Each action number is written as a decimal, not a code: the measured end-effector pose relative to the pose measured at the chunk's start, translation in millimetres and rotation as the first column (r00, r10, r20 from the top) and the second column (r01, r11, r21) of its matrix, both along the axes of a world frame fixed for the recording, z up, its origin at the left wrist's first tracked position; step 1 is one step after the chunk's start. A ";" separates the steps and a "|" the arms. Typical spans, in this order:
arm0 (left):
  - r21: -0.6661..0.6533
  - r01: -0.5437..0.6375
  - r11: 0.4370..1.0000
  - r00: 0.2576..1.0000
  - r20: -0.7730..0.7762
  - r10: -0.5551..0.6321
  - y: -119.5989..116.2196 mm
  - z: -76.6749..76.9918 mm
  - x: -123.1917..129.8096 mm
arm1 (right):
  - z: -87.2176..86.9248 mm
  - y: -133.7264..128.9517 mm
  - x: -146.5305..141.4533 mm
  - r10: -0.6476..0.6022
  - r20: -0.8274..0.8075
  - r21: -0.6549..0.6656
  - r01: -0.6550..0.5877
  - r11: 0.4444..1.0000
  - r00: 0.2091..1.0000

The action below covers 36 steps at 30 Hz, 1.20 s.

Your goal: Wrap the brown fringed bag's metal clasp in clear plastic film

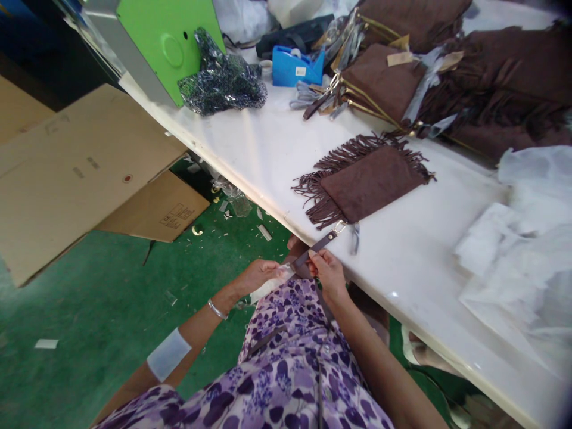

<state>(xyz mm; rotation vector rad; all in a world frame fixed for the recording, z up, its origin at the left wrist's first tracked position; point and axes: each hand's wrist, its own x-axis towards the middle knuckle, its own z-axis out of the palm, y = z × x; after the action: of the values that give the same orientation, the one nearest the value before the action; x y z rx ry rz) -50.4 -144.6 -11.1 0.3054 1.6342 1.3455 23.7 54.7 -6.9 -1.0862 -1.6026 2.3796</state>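
A brown fringed pouch (373, 182) lies flat on the white table, its fringe spread toward the far and left sides. From a metal clasp (340, 226) at its near corner, a brown wrist strap (315, 248) runs over the table edge toward my lap. My right hand (328, 271) pinches this strap between thumb and fingers. Beside it, my left hand (263, 275) is closed on a thin white sheet (271, 287) close to the strap's end; whether it also touches the strap I cannot tell. A small clear plastic piece (354, 238) hangs near the clasp.
More brown pouches (384, 77) with gold zippers are piled at the back right. A blue tape dispenser (298, 67), black crinkled plastic (223, 80) and a green-sided box (172, 44) stand at the back. Crumpled white wrapping (527, 250) lies right, cardboard (84, 161) left.
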 end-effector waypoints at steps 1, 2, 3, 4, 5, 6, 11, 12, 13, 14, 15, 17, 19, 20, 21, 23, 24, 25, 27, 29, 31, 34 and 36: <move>0.003 0.010 1.000 1.000 -0.016 -0.010 0.5 2.4 -0.1 | -0.3 -0.2 -0.1 0.000 0.000 0.002 0.000 1.000 1.000; 0.008 0.014 1.000 0.999 -0.033 -0.014 0.9 4.6 0.1 | -0.9 -0.4 -0.3 0.001 0.001 0.004 -0.001 1.000 1.000; 0.015 0.016 1.000 0.999 -0.045 -0.015 1.3 6.2 0.4 | -1.5 -0.5 -0.4 0.003 0.002 0.005 -0.003 1.000 1.000; 0.024 0.017 1.000 0.999 -0.051 -0.015 1.6 7.3 0.9 | -2.3 -0.5 -0.5 0.004 0.002 0.005 -0.004 1.000 1.000; 0.033 0.015 0.999 0.999 -0.048 -0.014 1.8 7.7 1.6 | -3.0 -0.4 -0.6 0.005 -0.001 0.005 -0.005 1.000 1.000; 0.040 0.011 0.999 0.999 -0.038 -0.010 1.9 7.5 2.4 | -3.7 -0.3 -0.7 0.006 -0.002 0.006 -0.006 1.000 1.000; 0.081 -0.008 0.997 1.000 -0.017 0.010 2.7 1.5 5.4 | -7.1 1.0 0.9 0.022 0.006 0.019 -0.023 1.000 1.000; 0.078 -0.009 0.997 0.999 -0.032 0.012 3.0 0.3 5.6 | -7.3 1.4 1.6 0.026 0.012 0.012 -0.026 1.000 1.000; 0.070 -0.010 0.997 0.999 -0.053 0.014 3.4 -0.7 5.8 | -7.2 2.0 2.4 0.030 0.016 0.004 -0.030 1.000 0.999; 0.059 -0.010 0.998 0.997 -0.076 0.015 3.6 -1.5 5.8 | -6.6 2.6 3.1 0.034 0.019 -0.003 -0.034 0.999 0.999; 0.048 -0.009 0.999 0.995 -0.100 0.014 3.9 -2.1 5.9 | -5.5 3.3 3.9 0.039 0.022 -0.009 -0.039 0.999 0.999; 0.034 -0.007 0.999 0.992 -0.130 0.011 4.4 -2.9 6.0 | -2.2 4.7 5.1 0.047 0.024 -0.013 -0.047 0.999 0.999; 0.030 -0.009 1.000 0.990 -0.142 0.013 5.4 -3.0 6.1 | 1.8 6.0 5.8 0.056 0.024 -0.018 -0.055 0.998 0.998; 0.026 -0.010 1.000 0.988 -0.152 0.014 6.2 -2.6 6.1 | 3.5 6.5 6.0 0.059 0.025 -0.020 -0.058 0.998 0.998; 0.024 -0.010 1.000 0.986 -0.167 0.014 7.4 -2.0 6.1 | 5.0 6.9 6.1 0.061 0.027 -0.022 -0.061 0.998 0.998; 0.021 -0.001 1.000 0.977 -0.213 0.005 10.5 0.2 6.0 | 6.7 7.6 6.0 0.067 0.033 -0.025 -0.066 0.998 0.997; 0.018 0.007 1.000 0.972 -0.237 -0.002 12.4 1.6 5.9 | 7.0 7.9 5.9 0.070 0.036 -0.027 -0.069 0.997 0.997; 0.014 0.013 1.000 0.967 -0.256 -0.009 14.4 3.0 5.9 | 7.1 8.2 5.8 0.074 0.035 -0.031 -0.073 0.997 0.997; 0.006 0.024 1.000 0.960 -0.279 -0.021 18.0 5.6 5.8 | 7.5 8.8 5.8 0.081 0.029 -0.039 -0.080 0.996 0.996; -0.001 0.031 1.000 0.954 -0.299 -0.030 20.5 7.0 5.7 | 8.7 9.4 6.3 0.075 0.024 -0.052 -0.073 0.996 0.997; -0.006 0.029 1.000 0.942 -0.335 -0.030 21.3 7.2 5.3 | 10.9 10.0 7.0 0.064 0.024 -0.078 -0.062 0.995 0.998; -0.020 0.015 1.000 0.930 -0.366 -0.021 19.9 6.8 4.5 | 13.9 10.1 8.5 0.049 0.024 -0.112 -0.046 0.993 0.999; -0.023 0.012 1.000 0.935 -0.355 -0.019 18.3 6.8 4.5 | 14.1 9.5 9.1 0.040 0.025 -0.114 -0.037 0.993 0.999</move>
<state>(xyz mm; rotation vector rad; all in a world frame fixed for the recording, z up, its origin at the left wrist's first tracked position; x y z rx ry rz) -45.9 -126.2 -4.3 0.5760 1.9373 1.3144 32.8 64.2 7.2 -1.1211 -1.5265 2.5197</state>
